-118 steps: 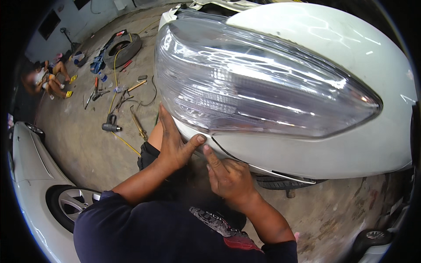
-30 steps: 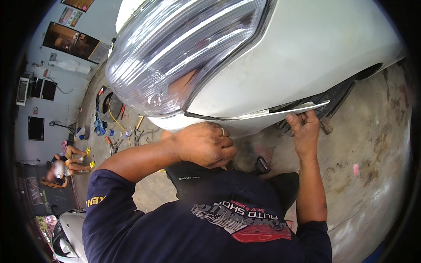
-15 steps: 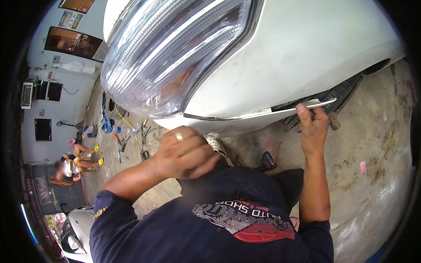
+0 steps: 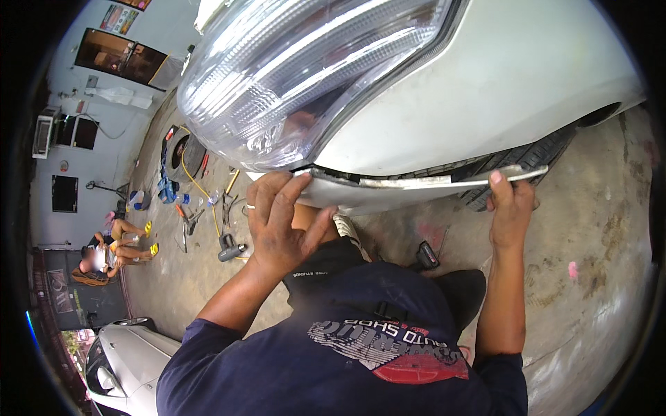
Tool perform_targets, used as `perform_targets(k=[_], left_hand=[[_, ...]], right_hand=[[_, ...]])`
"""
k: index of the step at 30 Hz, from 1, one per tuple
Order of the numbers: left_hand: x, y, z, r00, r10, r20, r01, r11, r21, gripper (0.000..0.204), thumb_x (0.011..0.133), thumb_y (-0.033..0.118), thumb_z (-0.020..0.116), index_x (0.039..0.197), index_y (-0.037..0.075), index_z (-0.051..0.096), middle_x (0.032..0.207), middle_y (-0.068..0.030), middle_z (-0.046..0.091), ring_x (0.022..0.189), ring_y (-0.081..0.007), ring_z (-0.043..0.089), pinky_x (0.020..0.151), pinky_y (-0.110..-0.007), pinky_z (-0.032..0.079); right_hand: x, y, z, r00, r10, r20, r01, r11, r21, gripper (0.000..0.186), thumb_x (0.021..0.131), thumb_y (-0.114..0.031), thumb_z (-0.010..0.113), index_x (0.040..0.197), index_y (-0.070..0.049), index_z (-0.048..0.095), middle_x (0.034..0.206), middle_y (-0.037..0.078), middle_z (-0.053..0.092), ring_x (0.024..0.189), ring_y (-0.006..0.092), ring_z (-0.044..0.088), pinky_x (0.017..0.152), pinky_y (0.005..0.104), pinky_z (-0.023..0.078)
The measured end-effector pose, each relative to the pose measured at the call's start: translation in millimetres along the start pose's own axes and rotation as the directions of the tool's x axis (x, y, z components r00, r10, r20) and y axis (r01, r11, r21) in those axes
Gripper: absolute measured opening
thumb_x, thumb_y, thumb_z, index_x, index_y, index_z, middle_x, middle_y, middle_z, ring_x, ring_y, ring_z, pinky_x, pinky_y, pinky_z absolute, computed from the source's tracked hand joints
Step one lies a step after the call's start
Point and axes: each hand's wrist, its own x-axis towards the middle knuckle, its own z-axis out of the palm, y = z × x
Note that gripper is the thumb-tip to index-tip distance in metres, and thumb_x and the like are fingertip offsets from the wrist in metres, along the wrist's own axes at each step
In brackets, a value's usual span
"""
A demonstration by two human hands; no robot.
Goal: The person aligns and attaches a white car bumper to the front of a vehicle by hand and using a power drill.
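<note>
I'm watching the left hand (image 4: 281, 218) hold the white panel (image 4: 402, 196) at its left end, thumb spread; the right hand (image 4: 512, 204) pinches its slim end, long axis running rightward, just nearside of the fender (image 4: 485, 90), headlight (image 4: 312, 76) beyond.

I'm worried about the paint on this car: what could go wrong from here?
The pale panel might flex or crack, since the right grip pinches it near its end.
Its upper edge could scratch the white bodywork, as the two lie close along an open gap.
The left grip has fingertips at the panel's edge, just below the headlight; they might get pinched if that gap closed.
</note>
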Motion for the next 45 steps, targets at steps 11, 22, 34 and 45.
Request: perform_targets(k=[11, 22, 34, 45], left_hand=[[49, -28, -82, 0.623, -0.182, 0.760, 0.517, 0.825, -0.226, 0.027, 0.105, 0.027, 0.073, 0.106, 0.000, 0.072, 0.095, -0.0172, 0.072, 0.094, -0.0369, 0.068, 0.087, -0.046, 0.053], [40, -27, -77, 0.674, -0.109, 0.731, 0.474, 0.822, -0.314, 0.020, 0.109, 0.018, 0.073, 0.113, -0.002, 0.074, 0.103, -0.0094, 0.075, 0.100, -0.0168, 0.067, 0.090, -0.036, 0.054], [64, -28, -68, 0.536, 0.081, 0.840, 0.434, 0.827, -0.357, 0.026, 0.102, 0.017, 0.075, 0.121, 0.000, 0.080, 0.103, -0.0182, 0.079, 0.099, -0.0351, 0.076, 0.088, -0.043, 0.057], [40, -13, -68, 0.779, 0.104, 0.618, 0.136, 0.934, -0.330, 0.021, 0.098, 0.015, 0.079, 0.115, 0.004, 0.084, 0.103, -0.0178, 0.081, 0.090, -0.0352, 0.073, 0.086, -0.044, 0.058]], right_hand=[[-71, -33, -4, 0.989, -0.110, 0.098, 0.119, 0.988, -0.097, 0.036, 0.093, -0.038, 0.081, 0.091, -0.004, 0.068, 0.086, -0.001, 0.063, 0.084, 0.0118, 0.056, 0.077, 0.0316, 0.046], [-74, -28, -1, 0.983, -0.155, 0.097, 0.156, 0.988, -0.006, 0.029, 0.098, -0.030, 0.081, 0.095, -0.004, 0.070, 0.086, -0.002, 0.064, 0.083, 0.0099, 0.056, 0.076, 0.0297, 0.046], [-74, -32, 5, 0.980, -0.182, 0.085, 0.187, 0.981, -0.049, 0.032, 0.097, -0.033, 0.083, 0.097, -0.003, 0.074, 0.087, 0.000, 0.069, 0.082, 0.0124, 0.060, 0.077, 0.0321, 0.049], [-66, -32, 12, 0.965, -0.259, 0.052, 0.263, 0.961, -0.089, 0.031, 0.102, -0.034, 0.078, 0.101, -0.004, 0.071, 0.086, -0.003, 0.063, 0.077, 0.0081, 0.053, 0.068, 0.0276, 0.042]])
